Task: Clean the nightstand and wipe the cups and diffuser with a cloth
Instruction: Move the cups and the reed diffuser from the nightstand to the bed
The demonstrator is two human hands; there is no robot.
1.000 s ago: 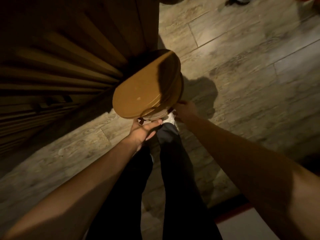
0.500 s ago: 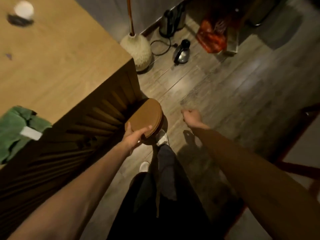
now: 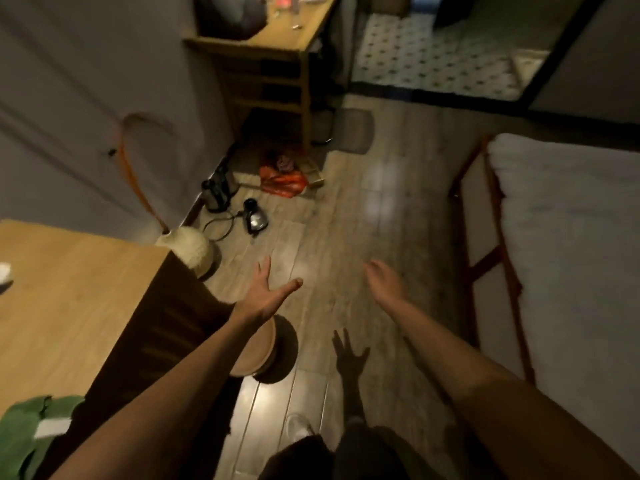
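The wooden nightstand fills the left side, its slatted dark front facing right. A green cloth with a white label lies on its near corner. A round brown tray leans on the floor against the nightstand's front. My left hand hovers above that tray, palm up, fingers spread, holding nothing. My right hand hangs over the floor to the right, fingers loosely apart and empty. A small white object shows at the nightstand's far left edge. No cups or diffuser are visible.
A white textured vase with a stem stands by the wall behind the nightstand. Kettles with cords and an orange bag lie on the wooden floor. A wooden desk stands farther back. A bed lines the right side.
My left hand has let go of the round tray, which now leans against the nightstand. Both hands have lifted and opened. The view has tilted up toward the room.
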